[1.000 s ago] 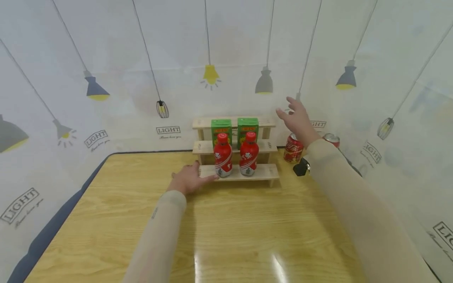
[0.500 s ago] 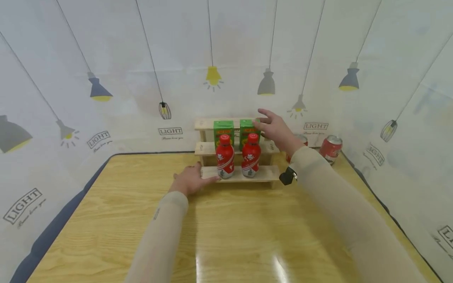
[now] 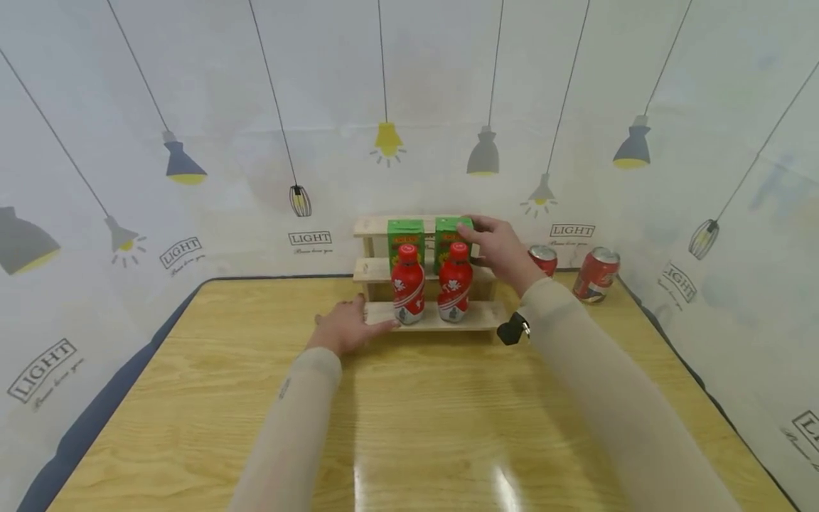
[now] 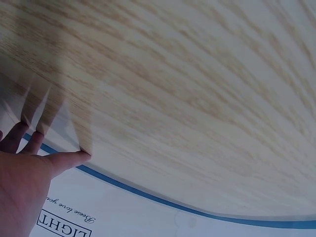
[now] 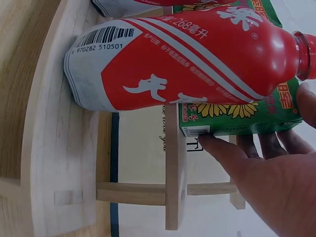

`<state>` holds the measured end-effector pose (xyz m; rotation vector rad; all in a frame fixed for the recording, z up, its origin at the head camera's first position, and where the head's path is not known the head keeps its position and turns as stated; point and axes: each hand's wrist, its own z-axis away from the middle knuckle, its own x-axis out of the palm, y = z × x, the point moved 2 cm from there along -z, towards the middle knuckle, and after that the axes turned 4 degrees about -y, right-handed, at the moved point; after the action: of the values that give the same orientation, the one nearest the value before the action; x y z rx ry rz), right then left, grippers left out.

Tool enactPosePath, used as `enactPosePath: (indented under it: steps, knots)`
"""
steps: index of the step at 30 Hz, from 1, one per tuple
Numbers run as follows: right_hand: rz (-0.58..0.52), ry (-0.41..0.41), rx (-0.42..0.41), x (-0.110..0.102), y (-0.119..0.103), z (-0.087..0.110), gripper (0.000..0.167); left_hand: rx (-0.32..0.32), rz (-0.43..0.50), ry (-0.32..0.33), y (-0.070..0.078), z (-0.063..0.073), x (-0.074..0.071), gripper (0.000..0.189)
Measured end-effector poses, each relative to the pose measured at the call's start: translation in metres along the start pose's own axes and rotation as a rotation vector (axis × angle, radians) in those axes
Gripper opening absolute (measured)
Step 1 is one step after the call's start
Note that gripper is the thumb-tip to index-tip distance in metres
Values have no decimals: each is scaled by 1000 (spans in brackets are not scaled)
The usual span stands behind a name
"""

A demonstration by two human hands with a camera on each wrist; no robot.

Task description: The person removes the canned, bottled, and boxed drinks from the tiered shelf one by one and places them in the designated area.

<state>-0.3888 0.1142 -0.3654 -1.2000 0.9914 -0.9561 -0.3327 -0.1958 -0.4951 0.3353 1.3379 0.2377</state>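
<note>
My right hand (image 3: pixel 500 250) grips the right green drink carton (image 5: pixel 217 116), thumb in front and fingers behind. This carton stands on the middle level of a three-step wooden rack (image 3: pixel 483 313), beside a matching green carton (image 3: pixel 398 235). Below them, on the lowest step, two red bottles stand upright: a left bottle (image 3: pixel 407 288) and a right bottle (image 5: pixel 197 59). At the rack's left end, my left hand (image 3: pixel 345 328) rests with fingers spread, the thumb along the lowest step's front edge. In the left wrist view, the left hand (image 4: pixel 24 173) has its fingertips at the tabletop.
Two red cans stand right of the rack: a nearer-in can (image 3: pixel 544 259), partly behind my right arm, and an outer can (image 3: pixel 596 276). The wood-grain table (image 3: pixel 409 427) meets a lamp-patterned white backdrop (image 3: pixel 224 142) behind the rack.
My right hand has come down and left from above the cans onto the right green carton. The left hand stays at the rack's end. The view has shifted slightly.
</note>
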Motion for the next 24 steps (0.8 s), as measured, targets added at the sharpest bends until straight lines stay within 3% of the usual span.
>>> enactPosePath:
  steps: [7, 24]
  knots:
    - [0, 30, 6, 3, -5, 4, 58, 7, -3, -2, 0, -2, -4, 140]
    - [109, -24, -76, -1, 0, 8, 57, 1, 7, -14, 0, 2, -2, 138]
